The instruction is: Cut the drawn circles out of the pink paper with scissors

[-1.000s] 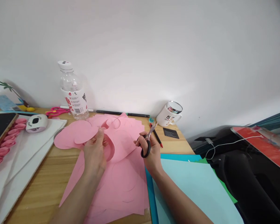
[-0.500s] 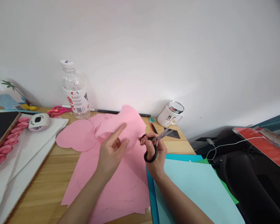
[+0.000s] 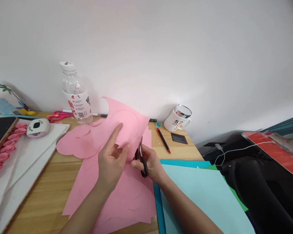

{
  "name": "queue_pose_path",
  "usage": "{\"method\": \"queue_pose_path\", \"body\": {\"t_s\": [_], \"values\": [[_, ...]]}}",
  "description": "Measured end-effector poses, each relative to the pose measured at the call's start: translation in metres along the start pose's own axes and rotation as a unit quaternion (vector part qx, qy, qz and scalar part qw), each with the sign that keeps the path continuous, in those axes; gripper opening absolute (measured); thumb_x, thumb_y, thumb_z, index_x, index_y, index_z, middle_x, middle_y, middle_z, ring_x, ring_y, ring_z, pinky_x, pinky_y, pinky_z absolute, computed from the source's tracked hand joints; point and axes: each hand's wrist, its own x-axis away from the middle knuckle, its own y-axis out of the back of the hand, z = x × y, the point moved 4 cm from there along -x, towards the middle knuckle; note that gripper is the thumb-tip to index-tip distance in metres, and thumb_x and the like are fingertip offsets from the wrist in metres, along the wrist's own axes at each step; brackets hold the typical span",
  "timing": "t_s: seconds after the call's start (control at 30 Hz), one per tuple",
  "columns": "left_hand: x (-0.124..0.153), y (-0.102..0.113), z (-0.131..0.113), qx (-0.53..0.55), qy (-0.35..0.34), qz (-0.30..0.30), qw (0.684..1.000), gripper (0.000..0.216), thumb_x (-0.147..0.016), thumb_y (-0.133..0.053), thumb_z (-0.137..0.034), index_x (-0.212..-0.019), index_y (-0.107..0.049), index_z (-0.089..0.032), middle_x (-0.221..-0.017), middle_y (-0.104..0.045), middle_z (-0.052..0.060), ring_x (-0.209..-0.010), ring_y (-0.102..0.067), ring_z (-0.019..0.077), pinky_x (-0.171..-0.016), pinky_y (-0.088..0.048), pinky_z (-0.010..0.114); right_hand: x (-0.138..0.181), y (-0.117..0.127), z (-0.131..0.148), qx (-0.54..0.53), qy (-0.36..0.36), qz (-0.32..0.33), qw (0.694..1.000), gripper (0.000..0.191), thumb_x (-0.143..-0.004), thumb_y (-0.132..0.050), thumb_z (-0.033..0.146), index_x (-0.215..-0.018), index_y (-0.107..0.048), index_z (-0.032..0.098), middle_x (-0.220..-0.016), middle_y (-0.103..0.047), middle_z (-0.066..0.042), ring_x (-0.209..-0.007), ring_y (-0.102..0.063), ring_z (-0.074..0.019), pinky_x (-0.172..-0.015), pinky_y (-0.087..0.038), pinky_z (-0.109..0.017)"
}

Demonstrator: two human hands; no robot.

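Observation:
My left hand (image 3: 112, 159) pinches a raised sheet of pink paper (image 3: 128, 122) that has a circle drawn on it and a curved piece cut from its left side. In my right hand (image 3: 150, 162) are black-handled scissors (image 3: 144, 164), their blades pointing up at the sheet's right edge. Whether the blades touch the paper, I cannot tell. Below both hands lies a stack of pink paper (image 3: 122, 208) with pencilled curves. Cut pink circles (image 3: 75, 143) overlap to the left of it.
Along the wall stand a plastic bottle (image 3: 76, 97) and a white mug (image 3: 177, 118). A red-and-black pen (image 3: 164, 140) and a dark card (image 3: 179, 138) lie near the mug. Light blue paper (image 3: 205, 195) is at right; pink scissors (image 3: 60, 115) and a white device (image 3: 37, 127) at left.
The pink sheet has turned so its drawn circle faces me. My right hand has moved left and swung the scissors upright beside the sheet, uncovering the red-and-black pen.

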Motion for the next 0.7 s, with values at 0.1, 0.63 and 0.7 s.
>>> {"method": "queue_pose_path", "body": {"t_s": [0.1,0.63,0.7], "values": [[0.001,0.0,-0.003,-0.006,0.002,-0.02,1.0,0.058,-0.067,-0.065,-0.025,-0.124,-0.056,-0.028,-0.042,-0.025,-0.011,-0.042,-0.021,0.0086,-0.04,-0.03,0.019,0.0,0.0,0.001,0.004,-0.009,0.011,1.0,0.039,-0.055,-0.081,0.039,-0.075,-0.055,0.017,-0.065,-0.05,0.003,-0.057,-0.044,-0.0107,-0.056,-0.037,-0.024],[-0.006,-0.001,-0.002,0.022,0.019,0.029,0.999,0.02,-0.065,-0.068,-0.03,-0.052,-0.058,-0.02,-0.058,-0.058,-0.002,-0.056,-0.051,0.0117,-0.059,-0.043,0.022,0.0,0.007,-0.004,0.051,-0.002,-0.072,0.996,0.037,-0.062,-0.072,0.046,-0.056,-0.05,0.018,-0.049,-0.049,0.003,-0.047,-0.041,-0.0098,-0.047,-0.034,-0.023],[-0.008,-0.001,0.002,-0.011,0.031,0.035,0.999,0.033,-0.07,-0.063,-0.036,-0.045,-0.05,-0.019,-0.055,-0.055,-0.001,-0.054,-0.05,0.0114,-0.056,-0.041,0.022,0.0,0.01,-0.004,0.057,0.005,-0.094,0.994,0.035,-0.064,-0.071,0.044,-0.057,-0.051,0.018,-0.049,-0.05,0.003,-0.047,-0.042,-0.01,-0.047,-0.035,-0.023]]}}
